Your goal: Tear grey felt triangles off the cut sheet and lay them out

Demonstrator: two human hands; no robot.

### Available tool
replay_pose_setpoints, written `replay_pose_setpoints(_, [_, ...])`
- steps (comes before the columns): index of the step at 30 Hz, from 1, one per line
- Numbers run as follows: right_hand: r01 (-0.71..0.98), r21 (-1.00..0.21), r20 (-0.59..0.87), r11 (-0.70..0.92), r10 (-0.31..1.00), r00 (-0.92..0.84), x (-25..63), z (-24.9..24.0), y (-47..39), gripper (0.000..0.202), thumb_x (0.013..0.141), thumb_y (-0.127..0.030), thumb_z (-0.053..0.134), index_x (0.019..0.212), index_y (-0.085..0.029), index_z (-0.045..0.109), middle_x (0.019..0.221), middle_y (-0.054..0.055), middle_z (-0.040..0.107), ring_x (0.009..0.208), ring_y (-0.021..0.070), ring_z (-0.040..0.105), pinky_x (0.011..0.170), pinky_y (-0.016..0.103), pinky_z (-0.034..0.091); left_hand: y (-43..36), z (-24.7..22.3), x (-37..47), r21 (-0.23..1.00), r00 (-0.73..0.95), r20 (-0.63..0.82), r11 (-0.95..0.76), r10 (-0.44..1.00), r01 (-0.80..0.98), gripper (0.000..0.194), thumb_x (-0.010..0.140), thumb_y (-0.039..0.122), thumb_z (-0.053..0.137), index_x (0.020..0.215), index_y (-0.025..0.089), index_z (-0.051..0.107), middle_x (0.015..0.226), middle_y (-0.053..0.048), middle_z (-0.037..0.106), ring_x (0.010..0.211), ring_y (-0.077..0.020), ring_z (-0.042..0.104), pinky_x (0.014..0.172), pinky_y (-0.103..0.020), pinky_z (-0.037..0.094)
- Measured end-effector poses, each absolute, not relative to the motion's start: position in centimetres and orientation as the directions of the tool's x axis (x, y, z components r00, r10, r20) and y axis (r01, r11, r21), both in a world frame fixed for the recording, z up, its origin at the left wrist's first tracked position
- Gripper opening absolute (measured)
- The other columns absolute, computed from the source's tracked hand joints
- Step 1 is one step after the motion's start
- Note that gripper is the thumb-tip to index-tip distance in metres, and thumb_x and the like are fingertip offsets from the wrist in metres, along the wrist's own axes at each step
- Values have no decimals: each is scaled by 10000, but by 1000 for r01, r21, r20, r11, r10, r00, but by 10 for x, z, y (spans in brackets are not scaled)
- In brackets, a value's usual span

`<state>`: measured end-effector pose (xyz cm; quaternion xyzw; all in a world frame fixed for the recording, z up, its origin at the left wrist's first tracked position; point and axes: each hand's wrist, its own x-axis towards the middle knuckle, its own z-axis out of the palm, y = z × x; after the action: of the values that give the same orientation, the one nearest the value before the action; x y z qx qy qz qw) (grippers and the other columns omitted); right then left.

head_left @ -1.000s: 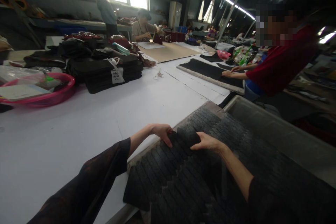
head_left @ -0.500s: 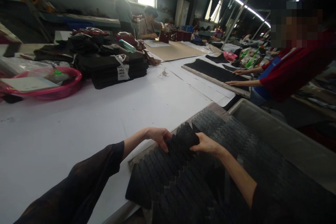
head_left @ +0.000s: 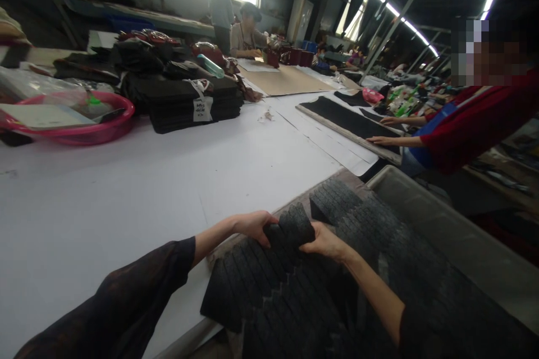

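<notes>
Between my two hands is a small group of overlapping black fabric pieces (head_left: pixel 290 230), curled upward at the far end. My left hand (head_left: pixel 257 226) grips its left side, fingers mostly hidden behind the cloth. On the right side my right hand (head_left: pixel 325 242) pinches the same pieces with thumb and fingers. Below and around them, rows of overlapping black pieces (head_left: pixel 256 286) cover a board (head_left: pixel 345 176) in front of me. Another row of such pieces (head_left: pixel 337 202) lies just beyond my right hand.
A white-topped table (head_left: pixel 168 190) stretches ahead. On it are a pink basin (head_left: pixel 105 132) and a tied stack of black cloth (head_left: pixel 168 104). At right, a grey bin (head_left: pixel 421 196) stands beside the board. A co-worker in a red sleeve (head_left: pixel 455 129) handles black fabric (head_left: pixel 337 115).
The far end of the black pieces between my hands now curls over more, towards me. Both hands keep their hold almost in place. The camera view has shifted slightly.
</notes>
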<state>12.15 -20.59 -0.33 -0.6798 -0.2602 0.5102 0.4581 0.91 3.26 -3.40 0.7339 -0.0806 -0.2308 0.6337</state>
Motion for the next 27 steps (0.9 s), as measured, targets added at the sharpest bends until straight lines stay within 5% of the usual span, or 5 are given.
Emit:
replay_pose_setpoints(11, [-136,-847,-532,-514,820,213,110,14,-207,520,534,-200,871,1017,-127,691,903,8,704,882,167,633,785,248,497,39,-27,-3,969,871,-226,-195,-435,154,476,612,449,864,973,186,699,885,-2,731,778,-192,662,649,-243,523])
replay_pose_setpoints(20, [-174,-853,-521,-492,821,233,85,0,-187,401,547,-224,864,892,-114,693,855,-1,701,787,140,631,743,236,489,52,-22,-31,919,868,-273,-379,-414,108,345,600,289,862,847,171,653,710,52,653,644,-135,569,531,-189,388])
replay_pose_setpoints(27, [-144,-840,-542,-523,818,194,81,0,-186,445,545,-190,859,949,-119,687,856,-4,698,834,153,635,771,243,495,59,-6,-54,778,885,-345,-623,-312,84,451,540,199,903,914,208,651,697,75,605,605,-115,516,544,-199,318])
